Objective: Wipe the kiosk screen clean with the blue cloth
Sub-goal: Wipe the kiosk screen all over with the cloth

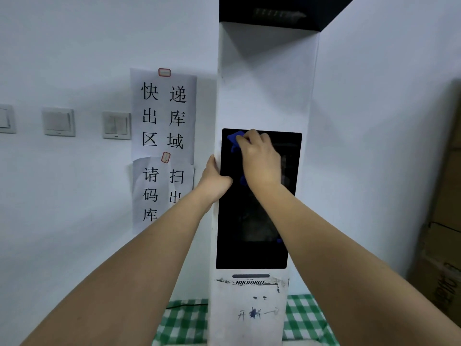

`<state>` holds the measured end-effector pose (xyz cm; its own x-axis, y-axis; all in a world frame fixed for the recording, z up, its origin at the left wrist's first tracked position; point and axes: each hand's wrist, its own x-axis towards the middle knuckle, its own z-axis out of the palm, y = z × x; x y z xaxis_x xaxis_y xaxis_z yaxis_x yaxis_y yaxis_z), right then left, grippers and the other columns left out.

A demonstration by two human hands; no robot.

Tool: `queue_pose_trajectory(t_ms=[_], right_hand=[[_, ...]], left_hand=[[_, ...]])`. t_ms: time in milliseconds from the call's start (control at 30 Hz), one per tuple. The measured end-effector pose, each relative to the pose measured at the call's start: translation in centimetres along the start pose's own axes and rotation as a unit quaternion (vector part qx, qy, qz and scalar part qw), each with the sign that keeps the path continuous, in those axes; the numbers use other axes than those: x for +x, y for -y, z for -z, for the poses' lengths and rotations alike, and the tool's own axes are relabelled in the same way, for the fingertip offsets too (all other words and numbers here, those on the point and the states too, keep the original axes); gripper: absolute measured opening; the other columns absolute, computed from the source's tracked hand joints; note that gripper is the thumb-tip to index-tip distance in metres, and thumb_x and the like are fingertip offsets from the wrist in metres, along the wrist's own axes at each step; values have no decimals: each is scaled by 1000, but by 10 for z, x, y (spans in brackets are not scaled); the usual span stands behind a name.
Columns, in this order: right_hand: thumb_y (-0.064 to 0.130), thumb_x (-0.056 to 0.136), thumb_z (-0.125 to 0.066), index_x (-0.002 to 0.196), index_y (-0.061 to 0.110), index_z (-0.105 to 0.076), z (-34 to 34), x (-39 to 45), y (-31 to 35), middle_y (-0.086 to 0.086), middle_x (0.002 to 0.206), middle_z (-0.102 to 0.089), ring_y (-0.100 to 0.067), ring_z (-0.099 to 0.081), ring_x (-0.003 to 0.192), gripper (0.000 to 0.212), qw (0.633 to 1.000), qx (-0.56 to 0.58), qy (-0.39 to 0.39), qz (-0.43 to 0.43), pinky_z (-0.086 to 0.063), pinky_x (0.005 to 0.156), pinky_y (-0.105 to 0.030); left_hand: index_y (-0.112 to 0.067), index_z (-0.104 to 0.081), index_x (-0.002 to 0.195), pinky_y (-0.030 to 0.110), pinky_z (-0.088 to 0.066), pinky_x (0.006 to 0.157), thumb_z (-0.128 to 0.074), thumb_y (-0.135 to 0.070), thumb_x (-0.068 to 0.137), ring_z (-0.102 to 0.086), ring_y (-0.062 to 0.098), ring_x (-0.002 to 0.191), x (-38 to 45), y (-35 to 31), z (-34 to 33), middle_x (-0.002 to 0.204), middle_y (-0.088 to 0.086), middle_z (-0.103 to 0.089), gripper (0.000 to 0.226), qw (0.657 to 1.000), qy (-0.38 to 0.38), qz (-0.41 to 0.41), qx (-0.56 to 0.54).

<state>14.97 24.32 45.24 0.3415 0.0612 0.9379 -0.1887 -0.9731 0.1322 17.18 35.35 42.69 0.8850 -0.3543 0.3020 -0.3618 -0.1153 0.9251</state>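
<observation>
Here the cloth (235, 141), blue and bunched, lies against the top left corner of the screen (252, 221), mostly covered by the right hand (259, 158); only a crumpled edge shows past the fingertips, and a small blue scrap peeks out below the wrist. The right hand presses the cloth to the glass with its fingers bent over it, knuckles toward the camera, so it grips the cloth against the screen. The screen is a tall dark panel, switched off, set in the front of a white kiosk (264, 91) that stands upright like a column. The left hand (214, 181) holds the kiosk's left edge beside the screen: its thumb lies across the front and onto the dark bezel, and its fingers wrap round the side, out of sight. Both forearms are bare and reach up from the bottom of the view. Under the screen sits a narrow dark slot (250, 276), and below that a scuffed logo (250, 282) reading HIKROBOT, with some scribbled marks lower down. A black hood (274, 11) caps the kiosk. On the wall to the left hang two paper signs (163, 116) with large Chinese characters, held by red-edged tape, and further left a row of switches (58, 122). A green checked fabric (184, 320) lies at the kiosk's foot, and cardboard boxes (441, 221) stand at the right edge.
</observation>
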Motion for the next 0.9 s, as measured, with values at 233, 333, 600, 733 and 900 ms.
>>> queue_pose_trajectory(t_ms=[233, 333, 600, 733, 900], right_hand=[[-3, 59, -74, 94, 7, -70, 3, -4, -15, -10, 91, -64, -32, -58, 77, 37, 995, -29, 32, 85, -25, 41, -22], [-7, 56, -76, 96, 9, -71, 2, -8, -34, -10, 88, -64, -32, -58, 72, 44, 999, -19, -25, -20, -25, 43, -21], [-7, 58, -76, 99, 5, -69, -1, -9, -2, -12, 95, -64, -30, -58, 78, 43, 997, 12, 29, 67, -27, 43, -22], [-4, 59, -76, 96, 8, -70, 3, -7, -33, -10, 91, -64, -32, -58, 75, 40, 997, -18, 14, 78, -27, 41, -21], [-10, 74, -61, 110, 9, -67, -2, -14, -33, -12, 101, -62, -33, -54, 84, 42, 988, 50, -39, -138, -31, 48, -27]], left_hand=[[-16, -28, 143, 26, -44, 79, -47, -2, 82, -55, 25, 108, 6, 3, -1, 123, 10, -55, 65, 1000, -1, 2, 6], [-21, -10, 153, 27, -39, 91, -46, -1, 84, -45, 23, 126, 6, 3, 1, 143, 1, -40, 80, 1000, 7, 13, 18], [-19, -22, 147, 23, -43, 76, -46, 1, 80, -54, 26, 114, 8, 7, 1, 135, 14, -49, 75, 1000, 3, 8, 10], [-23, -21, 148, 30, -45, 92, -46, 0, 81, -50, 24, 121, 9, 8, 1, 139, 11, -46, 75, 1000, 6, 9, 20], [-25, -16, 150, 36, -38, 104, -46, -1, 82, -43, 28, 131, 10, 10, 2, 148, 8, -37, 78, 999, 11, 26, 26]])
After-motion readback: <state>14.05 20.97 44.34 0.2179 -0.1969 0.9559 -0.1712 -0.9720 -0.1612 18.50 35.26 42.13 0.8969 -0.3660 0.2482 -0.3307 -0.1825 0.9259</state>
